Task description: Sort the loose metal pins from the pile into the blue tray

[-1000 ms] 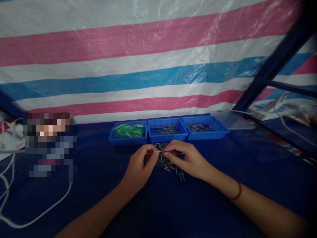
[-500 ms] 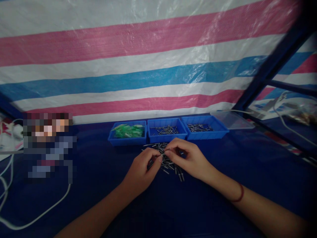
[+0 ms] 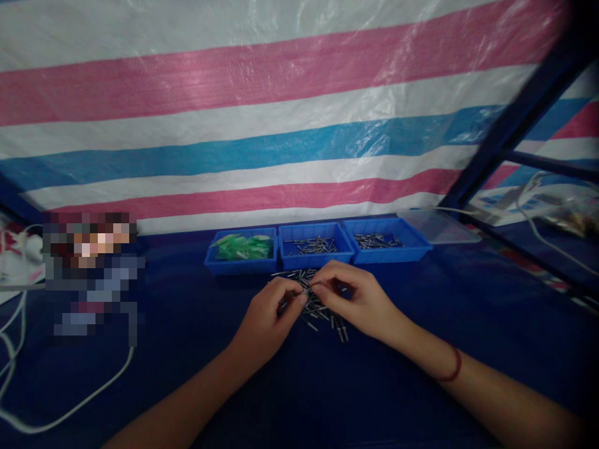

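Observation:
A loose pile of small metal pins (image 3: 318, 308) lies on the dark blue tabletop (image 3: 299, 386) in front of three blue trays. My left hand (image 3: 269, 315) and my right hand (image 3: 355, 299) meet over the pile, fingertips pinched together on a thin metal pin (image 3: 309, 287) between them. The left tray (image 3: 239, 251) holds green plastic parts. The middle tray (image 3: 316, 245) and the right tray (image 3: 386, 239) hold more metal pins. A red cord circles my right wrist.
A pink, white and blue striped tarp (image 3: 262, 112) hangs as a back wall. White cables (image 3: 70, 405) trail over the table at the left. A clear plastic lid (image 3: 437, 226) lies right of the trays, beside a dark blue metal frame (image 3: 510, 134).
Both hands have shifted slightly toward me and lower over the pile, still pinched together. The trays and the cables have not moved.

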The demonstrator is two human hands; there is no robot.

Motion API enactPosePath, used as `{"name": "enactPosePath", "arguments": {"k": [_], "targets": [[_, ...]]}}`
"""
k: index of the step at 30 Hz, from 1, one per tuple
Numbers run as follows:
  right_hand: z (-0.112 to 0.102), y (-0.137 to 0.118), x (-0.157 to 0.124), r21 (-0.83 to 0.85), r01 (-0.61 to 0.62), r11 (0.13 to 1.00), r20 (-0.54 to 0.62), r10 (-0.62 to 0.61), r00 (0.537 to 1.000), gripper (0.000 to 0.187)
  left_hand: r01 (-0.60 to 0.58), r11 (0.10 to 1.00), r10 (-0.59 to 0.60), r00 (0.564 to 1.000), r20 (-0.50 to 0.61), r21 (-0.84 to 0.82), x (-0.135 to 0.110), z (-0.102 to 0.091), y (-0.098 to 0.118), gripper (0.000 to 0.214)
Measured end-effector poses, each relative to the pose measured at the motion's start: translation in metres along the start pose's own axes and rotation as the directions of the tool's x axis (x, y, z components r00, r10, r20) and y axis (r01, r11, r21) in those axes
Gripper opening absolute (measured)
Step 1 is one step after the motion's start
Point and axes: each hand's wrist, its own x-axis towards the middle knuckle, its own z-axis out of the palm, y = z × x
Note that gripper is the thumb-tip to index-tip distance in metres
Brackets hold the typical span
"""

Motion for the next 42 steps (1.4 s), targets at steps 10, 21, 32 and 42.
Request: {"name": "enactPosePath", "arguments": {"k": [10, 21, 32, 42], "targets": [[0.000, 0.005, -0.002, -0.035, 0.000, 0.999, 0.020, 0.000, 1.000, 0.007, -0.004, 1.000, 0.003, 0.999, -0.048, -0.006, 0.000, -0.004, 0.003, 0.006], [0.002, 0.005, 0.001, -0.146, 0.142, 0.979, 0.208, -0.110, 0.972, 0.008, -0.041, 0.999, 0.042, 0.996, -0.074, 0.010, -0.002, -0.005, 0.004, 0.005], [-0.101, 0.040, 0.018, -0.843, -0.330, 0.425, -0.400, -0.084, 0.913, 0.018, -0.250, 0.925, 0.204, 0.962, 0.183, 0.285, 0.001, -0.013, -0.005, 0.013], [-0.111, 0.043, 0.019, -0.790, -0.357, 0.498, -0.449, -0.073, 0.891, 0.025, -0.320, 0.856, 0.183, 0.923, 0.339, 0.407, 0.000, -0.008, -0.009, 0.013]]}}
